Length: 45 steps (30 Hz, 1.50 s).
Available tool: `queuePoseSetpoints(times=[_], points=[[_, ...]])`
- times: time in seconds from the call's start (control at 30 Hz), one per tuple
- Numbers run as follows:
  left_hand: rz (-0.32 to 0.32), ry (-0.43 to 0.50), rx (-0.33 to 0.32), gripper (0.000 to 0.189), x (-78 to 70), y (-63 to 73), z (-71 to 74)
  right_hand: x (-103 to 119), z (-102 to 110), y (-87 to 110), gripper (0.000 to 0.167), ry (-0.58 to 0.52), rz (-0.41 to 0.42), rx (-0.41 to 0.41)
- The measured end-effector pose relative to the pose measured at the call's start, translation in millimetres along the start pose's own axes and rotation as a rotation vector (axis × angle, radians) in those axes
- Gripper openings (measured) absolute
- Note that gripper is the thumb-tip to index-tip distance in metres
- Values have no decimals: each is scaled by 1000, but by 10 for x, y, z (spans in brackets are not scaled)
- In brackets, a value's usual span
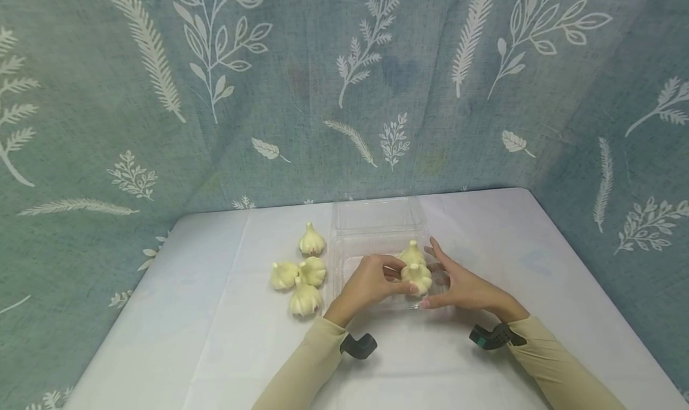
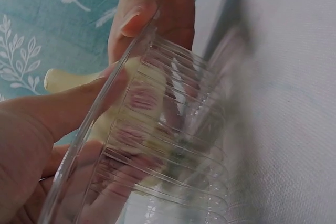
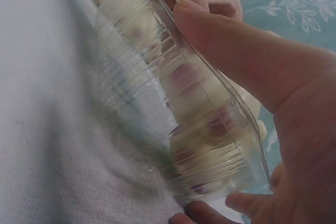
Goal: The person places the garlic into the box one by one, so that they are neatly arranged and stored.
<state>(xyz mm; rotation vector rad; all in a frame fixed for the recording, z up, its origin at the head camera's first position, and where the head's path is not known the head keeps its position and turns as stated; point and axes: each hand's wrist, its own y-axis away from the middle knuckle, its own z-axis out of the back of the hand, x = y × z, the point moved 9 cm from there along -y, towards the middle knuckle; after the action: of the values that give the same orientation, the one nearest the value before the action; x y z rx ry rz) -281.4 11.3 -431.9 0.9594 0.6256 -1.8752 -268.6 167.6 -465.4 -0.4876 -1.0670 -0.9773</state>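
Two pale sleeves (image 1: 314,350), black wrist cameras (image 1: 359,345) at cuffs. Left hand (image 1: 371,281) pinches garlic bulb (image 1: 417,278) in right part of clear box (image 1: 348,265). Right hand (image 1: 467,285) spread at box's right side, fingers fairly straight, thumb by front corner; how firmly it touches, hard to tell. Four bulbs (image 1: 305,300) clustered left of box on white table (image 1: 226,320). Second bulb (image 1: 412,252) just behind pinched one. Open lid (image 1: 379,214) beyond, then leaf-patterned cloth (image 1: 301,75).
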Motion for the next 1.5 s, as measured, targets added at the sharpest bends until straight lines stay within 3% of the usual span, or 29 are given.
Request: queuePoseSetpoints(times=[0.63,1.13,1.5], points=[[26,-56,77,41,36,-31,-85,-8,10,1,140,7,4,4],[17,-82,102,35,55,-71,-148,-7,-5,0,140,-28,-2,21],[-26,-116,104,31,24,-83,-169,-27,-3,-3,140,-22,-9,21]])
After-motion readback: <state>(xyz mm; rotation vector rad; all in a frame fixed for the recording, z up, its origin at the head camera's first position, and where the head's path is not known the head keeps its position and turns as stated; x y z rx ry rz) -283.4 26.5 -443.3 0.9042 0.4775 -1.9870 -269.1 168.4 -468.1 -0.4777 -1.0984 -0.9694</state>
